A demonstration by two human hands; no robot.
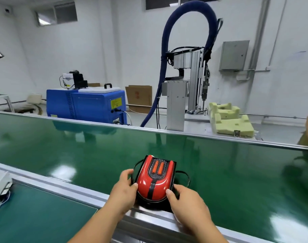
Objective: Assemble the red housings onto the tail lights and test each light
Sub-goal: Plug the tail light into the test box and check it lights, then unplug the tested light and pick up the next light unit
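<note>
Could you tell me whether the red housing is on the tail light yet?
On: the housing covers the black base, whose rim shows beneath it, while the left hand and right hand grip its sides.

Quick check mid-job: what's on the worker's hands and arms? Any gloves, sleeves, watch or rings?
Nothing is worn. The left hand and right hand are bare, with no gloves, finger cots, rings or tape showing. The left forearm and right forearm are uncovered down to the frame's lower edge, with no sleeve cuff, watch or wrist strap in view. The thumbnails look short and unpainted.
</note>
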